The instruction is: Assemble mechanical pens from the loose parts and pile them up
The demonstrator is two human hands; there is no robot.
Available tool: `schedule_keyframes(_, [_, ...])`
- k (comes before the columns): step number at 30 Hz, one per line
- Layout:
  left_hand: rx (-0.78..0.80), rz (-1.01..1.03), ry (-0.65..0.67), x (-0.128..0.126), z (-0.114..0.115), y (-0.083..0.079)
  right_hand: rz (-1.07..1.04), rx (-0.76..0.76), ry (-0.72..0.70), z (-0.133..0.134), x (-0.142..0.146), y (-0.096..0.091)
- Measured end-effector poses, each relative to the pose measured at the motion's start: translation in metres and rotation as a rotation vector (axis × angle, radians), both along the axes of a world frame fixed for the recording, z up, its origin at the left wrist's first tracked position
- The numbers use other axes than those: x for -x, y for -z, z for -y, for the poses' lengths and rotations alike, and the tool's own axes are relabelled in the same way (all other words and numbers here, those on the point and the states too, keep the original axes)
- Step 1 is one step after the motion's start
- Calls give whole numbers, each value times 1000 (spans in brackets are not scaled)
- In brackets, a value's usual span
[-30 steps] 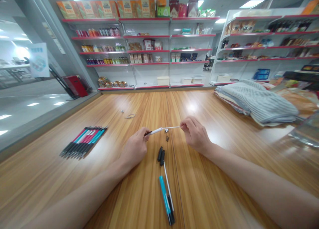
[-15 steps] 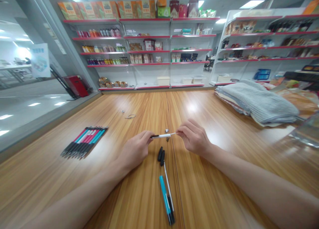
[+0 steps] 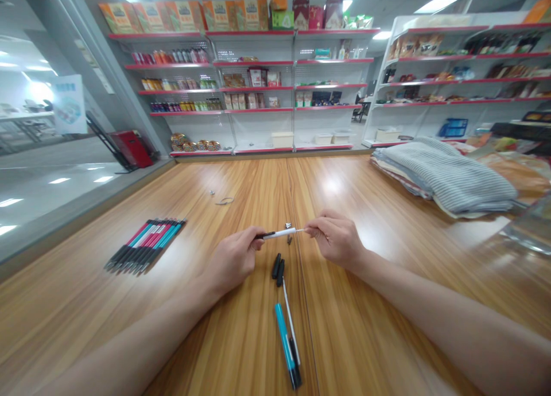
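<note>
My left hand (image 3: pixel 235 259) pinches the dark end of a white pen barrel (image 3: pixel 279 233) held level above the wooden table (image 3: pixel 387 224). My right hand (image 3: pixel 338 239) pinches the thin refill at the barrel's right end, nearly all of it inside the barrel. Just beyond the barrel lie a small metal tip (image 3: pixel 288 225) and another tiny part (image 3: pixel 289 240). Below the hands lie two black caps (image 3: pixel 278 268), a loose white refill (image 3: pixel 290 318) and a teal pen barrel (image 3: pixel 284 342).
A row of several red, teal and black pens (image 3: pixel 146 243) lies to the left. A rubber band (image 3: pixel 224 201) rests farther back. Folded striped cloths (image 3: pixel 443 178) sit at the right. Stocked shop shelves (image 3: pixel 258 80) line the back wall.
My right hand moved left toward the left hand, sliding the thin refill into the white barrel. The exposed refill length has shrunk to almost nothing.
</note>
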State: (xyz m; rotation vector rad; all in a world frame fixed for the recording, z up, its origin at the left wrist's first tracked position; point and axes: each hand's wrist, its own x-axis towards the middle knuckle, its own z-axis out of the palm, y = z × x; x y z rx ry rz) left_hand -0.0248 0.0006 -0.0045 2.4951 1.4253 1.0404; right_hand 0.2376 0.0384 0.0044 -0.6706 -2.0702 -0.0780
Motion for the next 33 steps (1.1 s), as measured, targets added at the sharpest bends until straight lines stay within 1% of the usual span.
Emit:
schedule_keyframes(8, [-61, 36, -58, 0, 0, -1, 16, 34, -52, -2, 0, 3])
schedule_keyframes(15, [-102, 84, -13, 1, 1, -1, 47, 53, 0, -1, -1, 3])
schedule_keyframes(20, [-140, 93, 36, -2, 3, -3, 107, 61, -61, 1, 2, 2])
schedule_keyframes(23, [-168, 91, 36, -2, 2, -4, 107, 58, -75, 0, 2, 3])
schedule_keyframes(26, [-173, 15, 4, -2, 3, -6, 106, 58, -79, -1, 1, 3])
schedule_keyframes(29, [-214, -173, -21, -7, 7, -13, 124, 63, -92, 3, 4, 2])
schedule_keyframes(31, [-252, -313, 0, -13, 12, -18, 147, 68, -112, 8, 9, 2])
schedule_keyframes(33, [-270, -401, 38, -20, 18, -21, 165, 68, -128, 15, 17, 0])
